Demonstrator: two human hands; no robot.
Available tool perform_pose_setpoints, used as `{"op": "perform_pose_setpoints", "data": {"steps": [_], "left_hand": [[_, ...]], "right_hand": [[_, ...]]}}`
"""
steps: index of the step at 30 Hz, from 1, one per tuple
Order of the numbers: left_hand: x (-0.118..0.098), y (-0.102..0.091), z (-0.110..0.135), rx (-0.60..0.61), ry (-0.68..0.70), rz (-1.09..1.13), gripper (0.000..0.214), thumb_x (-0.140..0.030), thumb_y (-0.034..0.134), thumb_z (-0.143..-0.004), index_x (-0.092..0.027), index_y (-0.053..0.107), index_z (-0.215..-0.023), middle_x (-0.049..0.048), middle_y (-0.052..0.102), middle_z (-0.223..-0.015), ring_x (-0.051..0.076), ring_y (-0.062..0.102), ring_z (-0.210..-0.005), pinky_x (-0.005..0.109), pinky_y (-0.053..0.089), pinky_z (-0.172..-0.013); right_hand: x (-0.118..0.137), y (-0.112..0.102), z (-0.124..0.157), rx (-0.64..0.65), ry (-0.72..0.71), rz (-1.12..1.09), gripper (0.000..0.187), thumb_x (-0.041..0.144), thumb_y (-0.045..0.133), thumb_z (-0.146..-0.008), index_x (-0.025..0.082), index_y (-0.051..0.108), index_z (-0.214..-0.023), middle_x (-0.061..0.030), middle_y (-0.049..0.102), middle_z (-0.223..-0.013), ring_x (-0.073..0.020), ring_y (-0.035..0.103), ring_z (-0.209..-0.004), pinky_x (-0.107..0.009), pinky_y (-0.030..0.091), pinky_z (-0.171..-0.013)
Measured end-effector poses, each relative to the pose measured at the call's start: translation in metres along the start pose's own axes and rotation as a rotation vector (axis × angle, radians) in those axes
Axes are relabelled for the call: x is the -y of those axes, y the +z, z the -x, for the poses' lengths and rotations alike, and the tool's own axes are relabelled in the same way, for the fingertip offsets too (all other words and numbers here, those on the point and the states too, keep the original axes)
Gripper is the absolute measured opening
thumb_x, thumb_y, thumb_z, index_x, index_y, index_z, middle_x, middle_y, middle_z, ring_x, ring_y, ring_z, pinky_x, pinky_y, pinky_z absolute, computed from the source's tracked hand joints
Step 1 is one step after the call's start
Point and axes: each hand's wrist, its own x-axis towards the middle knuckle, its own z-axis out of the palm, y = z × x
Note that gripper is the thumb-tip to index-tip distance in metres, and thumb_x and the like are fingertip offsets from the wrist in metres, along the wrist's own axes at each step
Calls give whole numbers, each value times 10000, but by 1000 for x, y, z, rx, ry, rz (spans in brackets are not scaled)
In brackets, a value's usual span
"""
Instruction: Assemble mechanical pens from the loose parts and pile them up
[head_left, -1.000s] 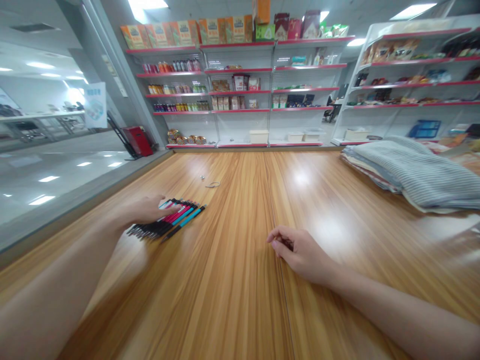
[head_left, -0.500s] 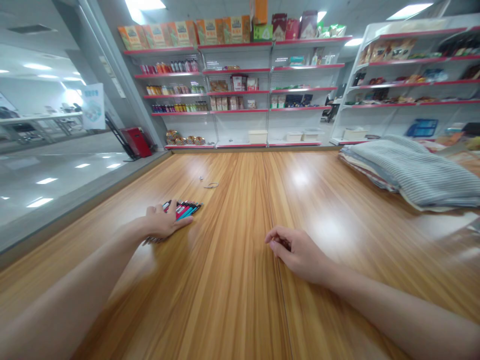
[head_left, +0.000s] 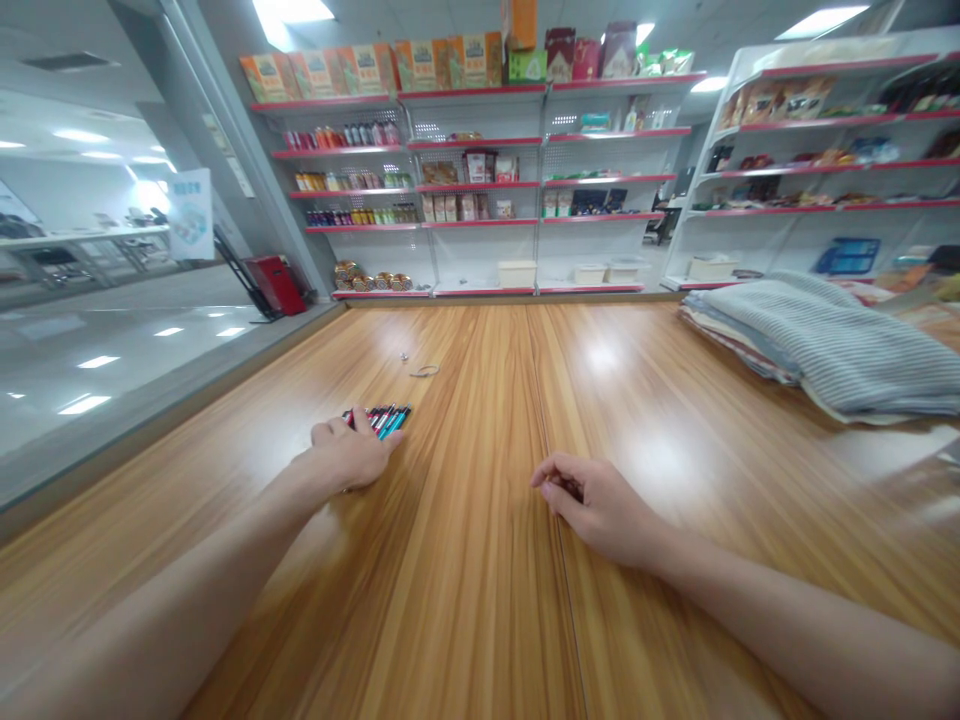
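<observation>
A bundle of red, teal and black pens point(head_left: 384, 418) lies on the wooden table point(head_left: 480, 600), left of centre. My left hand point(head_left: 352, 455) lies over the bundle with its fingers wrapped round it, so only the far tips of the pens stick out. Resting on the table near the middle seam, my right hand point(head_left: 600, 505) has its fingers curled in. A small dark thing shows under the fingertips; I cannot make it out.
A rubber band point(head_left: 424, 370) and a tiny metal piece point(head_left: 403, 355) lie beyond the pens. A stack of folded striped cloths point(head_left: 832, 345) sits at the right. Store shelves point(head_left: 480, 180) stand behind the table's far edge. The table's left edge borders a grey floor.
My left hand slid right over the spread row of pens and closed round them, gathering them into a tighter bundle. The right hand stayed still.
</observation>
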Motion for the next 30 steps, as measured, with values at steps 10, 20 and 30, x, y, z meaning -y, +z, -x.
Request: {"op": "perform_pose_setpoints", "data": {"steps": [10, 20, 30], "left_hand": [[-19, 2, 18, -167, -38, 170, 867, -693, 281, -814, -17, 378, -1348, 334, 393, -1301, 479, 384, -1173, 679, 313, -858], [-26, -1, 21, -186, -62, 159, 851, -715, 298, -799, -3, 472, -1232, 345, 420, -1260, 456, 362, -1181, 708, 312, -837], [-36, -7, 24, -210, -100, 229, 917, -716, 263, -795, 43, 431, -1282, 378, 353, -1339, 490, 273, -1274, 704, 205, -925]], "right_hand": [[0, 0, 1, -1, -7, 10, 153, 267, 445, -920, 212, 586, -936, 14, 590, -673, -120, 538, -603, -240, 374, -565], [1, 0, 1, -1, -3, 25, 159, 261, 451, -915, 202, 597, -936, 10, 590, -668, -119, 540, -601, -235, 378, -567], [2, -2, -1, -50, -31, 20, 175, 266, 463, -903, 183, 617, -918, -1, 599, -657, -124, 548, -588, -234, 394, -558]]}}
